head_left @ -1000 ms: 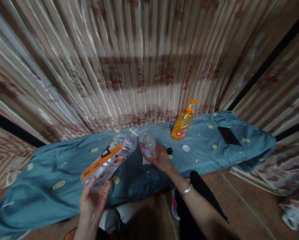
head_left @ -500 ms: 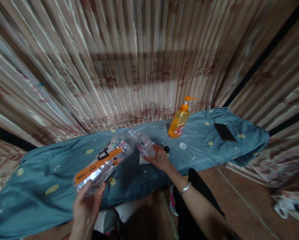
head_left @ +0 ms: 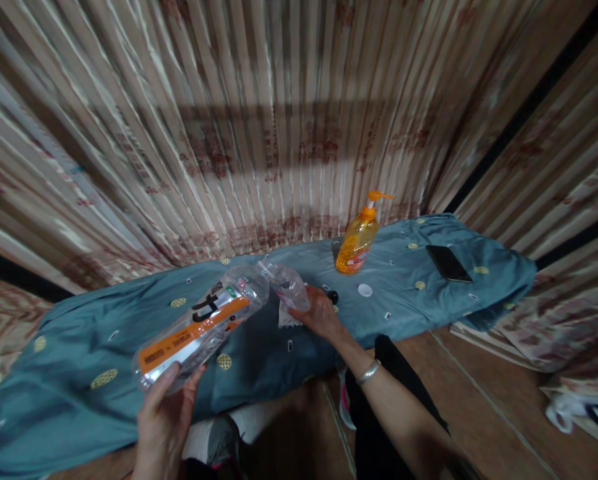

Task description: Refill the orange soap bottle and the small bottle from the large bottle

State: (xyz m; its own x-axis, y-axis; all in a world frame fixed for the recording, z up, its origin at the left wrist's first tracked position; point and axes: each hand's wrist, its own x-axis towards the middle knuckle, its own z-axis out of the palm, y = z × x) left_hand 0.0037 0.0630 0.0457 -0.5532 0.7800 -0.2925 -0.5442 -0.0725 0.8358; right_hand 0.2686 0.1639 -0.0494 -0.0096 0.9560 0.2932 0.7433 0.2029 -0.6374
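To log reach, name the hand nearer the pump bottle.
Right: the right hand is in front and left of the pump bottle; the left hand is farther left.

Over there, left of the pump bottle point(head_left: 357, 245), the small clear bottle point(head_left: 291, 285) has tipped from nearly upright, its mouth now angled away to the large bottle's point(head_left: 201, 327) neck. That one slants flatter, base swung farther from the pump bottle, printed label point(head_left: 191, 338) rolled round.
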